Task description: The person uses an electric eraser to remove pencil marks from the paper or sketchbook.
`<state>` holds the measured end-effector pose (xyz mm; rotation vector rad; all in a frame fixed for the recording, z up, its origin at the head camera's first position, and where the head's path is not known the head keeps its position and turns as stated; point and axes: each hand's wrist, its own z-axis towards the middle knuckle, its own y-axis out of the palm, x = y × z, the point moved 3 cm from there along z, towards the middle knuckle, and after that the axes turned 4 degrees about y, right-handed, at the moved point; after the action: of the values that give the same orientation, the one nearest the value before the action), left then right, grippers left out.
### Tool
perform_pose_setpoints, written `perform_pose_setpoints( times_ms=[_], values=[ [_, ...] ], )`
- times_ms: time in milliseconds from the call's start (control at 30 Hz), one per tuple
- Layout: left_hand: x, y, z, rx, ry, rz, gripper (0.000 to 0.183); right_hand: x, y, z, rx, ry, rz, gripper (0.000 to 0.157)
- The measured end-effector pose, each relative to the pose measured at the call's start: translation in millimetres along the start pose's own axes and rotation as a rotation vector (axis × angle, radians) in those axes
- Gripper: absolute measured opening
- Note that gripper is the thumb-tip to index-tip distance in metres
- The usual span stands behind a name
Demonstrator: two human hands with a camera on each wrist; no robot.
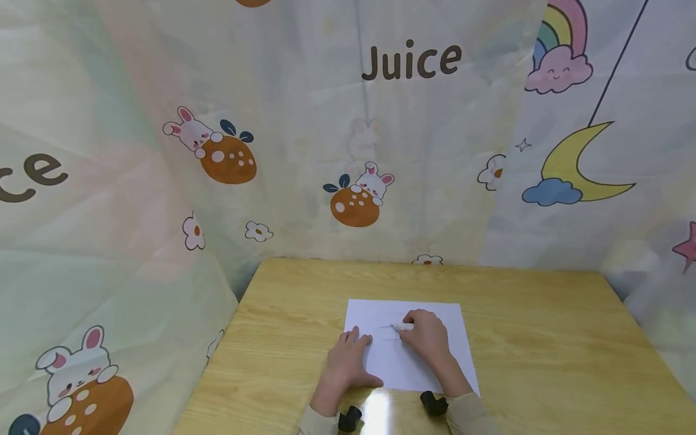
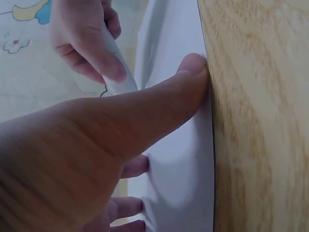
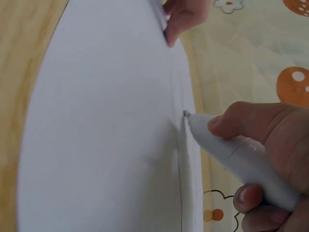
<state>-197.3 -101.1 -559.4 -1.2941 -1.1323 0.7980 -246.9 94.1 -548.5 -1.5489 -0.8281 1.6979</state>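
A white sheet of paper (image 1: pixel 405 368) lies on the wooden table, with a few thin dark lines drawn across its middle. My right hand (image 1: pixel 429 339) grips a thick white pen (image 1: pixel 403 327) whose dark tip meets the paper at one of the lines. In the right wrist view the pen (image 3: pixel 227 152) slants between thumb and fingers, its tip on the sheet. Spread over the paper's left side, my left hand (image 1: pixel 350 360) presses it down. In the left wrist view its thumb (image 2: pixel 193 65) lies at the paper's near edge.
The wooden table (image 1: pixel 544 338) extends around the sheet on all sides. Behind it and at the left hangs a printed cloth (image 1: pixel 293 121) with rabbits, flowers and a moon. A black wrist device (image 1: pixel 350 418) sits at the left cuff, another (image 1: pixel 433 403) at the right.
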Motion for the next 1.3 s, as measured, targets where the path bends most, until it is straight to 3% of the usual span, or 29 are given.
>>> perform_pose_setpoints(
  times_ms=[200, 500, 933, 1300],
  values=[
    [1.9, -1.2, 1.8, -0.012, 0.011, -0.002, 0.098, 2, -3.8, 1, -0.021, 0.037, -0.015, 0.015],
    [7.4, -9.9, 3.6, 0.001, 0.027, 0.004, 0.097, -2, -13.8, 4, -0.033, 0.019, -0.024, 0.016],
    [3.2, -9.2, 7.6, 0.002, 0.017, 0.007, 0.097, -4, -10.8, 6, 0.002, -0.014, -0.020, 0.015],
    [1.7, -5.3, -1.1, -0.027, 0.003, -0.025, 0.095, -3, 1.9, -4, 0.001, 0.000, 0.002, 0.016]
  ],
)
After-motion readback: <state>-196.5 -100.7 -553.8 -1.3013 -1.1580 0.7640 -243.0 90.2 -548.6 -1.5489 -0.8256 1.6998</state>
